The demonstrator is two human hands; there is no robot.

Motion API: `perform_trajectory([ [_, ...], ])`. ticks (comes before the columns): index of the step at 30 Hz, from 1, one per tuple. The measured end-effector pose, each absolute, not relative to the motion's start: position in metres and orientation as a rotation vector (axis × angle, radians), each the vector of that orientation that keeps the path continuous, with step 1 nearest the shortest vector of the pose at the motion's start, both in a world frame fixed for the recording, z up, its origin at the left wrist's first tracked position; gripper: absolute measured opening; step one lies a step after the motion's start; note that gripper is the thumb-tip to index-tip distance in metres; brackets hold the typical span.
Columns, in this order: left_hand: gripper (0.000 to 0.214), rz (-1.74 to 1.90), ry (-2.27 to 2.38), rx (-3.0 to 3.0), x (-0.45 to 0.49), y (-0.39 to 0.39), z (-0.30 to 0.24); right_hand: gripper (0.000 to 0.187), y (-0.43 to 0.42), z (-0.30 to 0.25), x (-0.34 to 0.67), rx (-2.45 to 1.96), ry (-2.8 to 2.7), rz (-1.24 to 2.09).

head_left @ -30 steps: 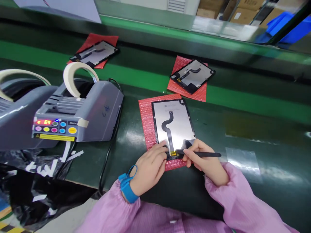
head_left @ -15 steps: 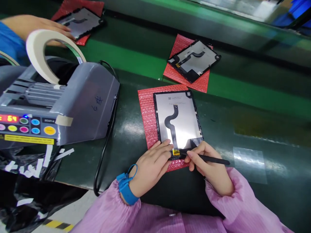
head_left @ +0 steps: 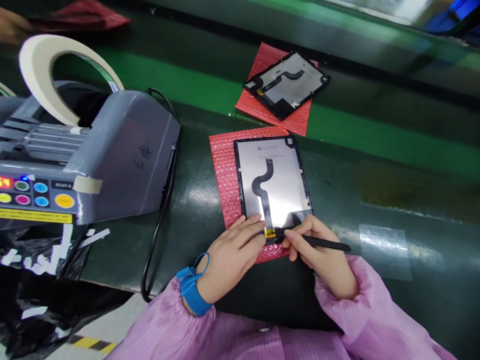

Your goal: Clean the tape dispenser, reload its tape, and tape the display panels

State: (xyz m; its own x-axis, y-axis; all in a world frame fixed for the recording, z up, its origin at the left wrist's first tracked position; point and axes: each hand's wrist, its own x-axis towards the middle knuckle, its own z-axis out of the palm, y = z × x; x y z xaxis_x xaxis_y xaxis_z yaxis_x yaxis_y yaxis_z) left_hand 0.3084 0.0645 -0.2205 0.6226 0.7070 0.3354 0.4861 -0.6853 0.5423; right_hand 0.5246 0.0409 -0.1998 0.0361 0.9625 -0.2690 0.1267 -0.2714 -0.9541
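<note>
Stick tip at the connector, panel held down.
My left hand lies flat, fingers loose, gripping nothing, pressing the panel's near edge. My right hand is closed on the stick pen-fashion, tip on the yellow connector at the cable end. I judge the next move wants a light, steady tip. Panel: silver back up, black rim, on a red mat by the bench near edge.

Glossy panel, red bubble-wrap sheet
</note>
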Motion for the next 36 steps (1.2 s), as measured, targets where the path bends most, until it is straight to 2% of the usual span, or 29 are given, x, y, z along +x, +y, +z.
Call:
perform_trajectory([
  [8,0.027,0.675,0.962,2.489,0.308,0.064,-0.224,0.035,0.041,-0.199,0.525,-1.581,-1.176,1.303],
  [13,0.034,0.613,0.995,2.559,0.317,0.06,-0.225,0.032,0.04,-0.197,0.534,-1.641,-1.049,1.135],
  [18,0.043,0.568,1.026,2.391,0.325,0.052,-0.212,0.03,0.031,-0.193,0.538,-1.573,-1.009,1.147],
  [20,0.043,0.664,0.946,2.121,0.312,0.047,-0.206,0.029,0.024,-0.195,0.539,-1.569,-1.002,1.149],
  [23,0.036,1.037,0.922,1.422,0.272,0.038,-0.197,0.027,0.018,-0.2,0.543,-1.578,-0.973,1.138],
  [27,0.052,1.523,1.06,0.642,0.21,0.03,-0.188,0.025,0.017,-0.204,0.545,-1.545,-1.02,1.178],
  [31,0.041,1.739,1.222,0.335,0.183,0.039,-0.183,0.024,0.018,-0.203,0.539,-1.441,-1.116,1.201],
  [36,0.035,1.851,1.155,0.439,0.23,0.038,-0.191,0.023,0.02,-0.192,0.528,-1.377,-1.244,1.081],
])
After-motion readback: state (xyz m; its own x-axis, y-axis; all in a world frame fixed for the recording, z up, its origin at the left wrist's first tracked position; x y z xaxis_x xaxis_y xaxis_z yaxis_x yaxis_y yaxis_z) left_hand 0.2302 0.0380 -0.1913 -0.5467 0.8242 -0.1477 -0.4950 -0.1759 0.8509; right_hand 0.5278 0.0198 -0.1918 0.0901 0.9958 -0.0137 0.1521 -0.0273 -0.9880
